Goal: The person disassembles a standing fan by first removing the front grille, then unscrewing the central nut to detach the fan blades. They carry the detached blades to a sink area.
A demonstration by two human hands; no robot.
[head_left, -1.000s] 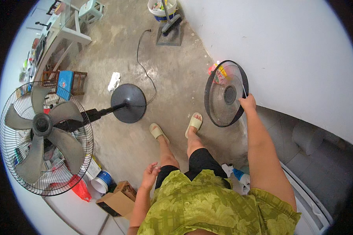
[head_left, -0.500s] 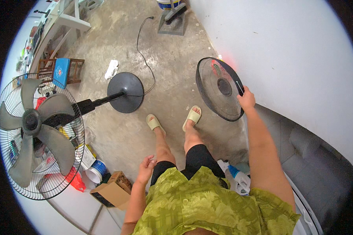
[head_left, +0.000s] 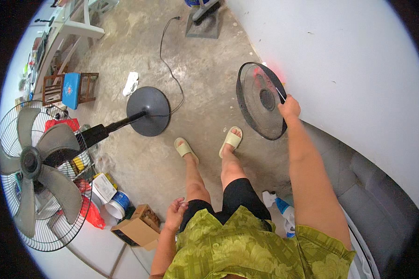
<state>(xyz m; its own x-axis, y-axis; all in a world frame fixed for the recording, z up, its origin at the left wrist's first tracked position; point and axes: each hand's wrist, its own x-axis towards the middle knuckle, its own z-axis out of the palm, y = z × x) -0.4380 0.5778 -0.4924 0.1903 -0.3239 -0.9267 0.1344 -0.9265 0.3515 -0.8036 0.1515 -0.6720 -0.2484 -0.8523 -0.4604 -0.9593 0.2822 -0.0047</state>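
Right hand (head_left: 289,107) is closing its fingers around the right rim of a round black fan grille (head_left: 261,100), gripping it at roughly mid-height. Grille is sitting to the left of the knuckles, held upright on edge, face turned toward the camera, round hub in the middle. Its lower edge is hanging near the concrete floor (head_left: 205,79); can't tell if it is touching. A white wall (head_left: 340,60) is standing just behind it. Arm is reaching out straight from the shoulder, well away from the body.

Left hand (head_left: 175,213) is hanging loose beside the left thigh, fingers half curled and slack, holding nothing. Nearest to it: an open cardboard box (head_left: 134,228) just to its left on the floor.

Both feet in pale slippers (head_left: 230,140) are standing on the concrete, between the grille and the fan base (head_left: 148,110). That round dark base is lying with its pole angled left to a pedestal fan head (head_left: 35,172): wire cage at the back, grey blades exposed, well apart from the held grille. A black power cord (head_left: 170,65) is running from the base up the floor.

A blue-and-white spray bottle (head_left: 284,214) is lying just behind the right leg. A small wooden stool with a blue top (head_left: 71,88) is standing at upper left, a white rag (head_left: 131,83) beside it.
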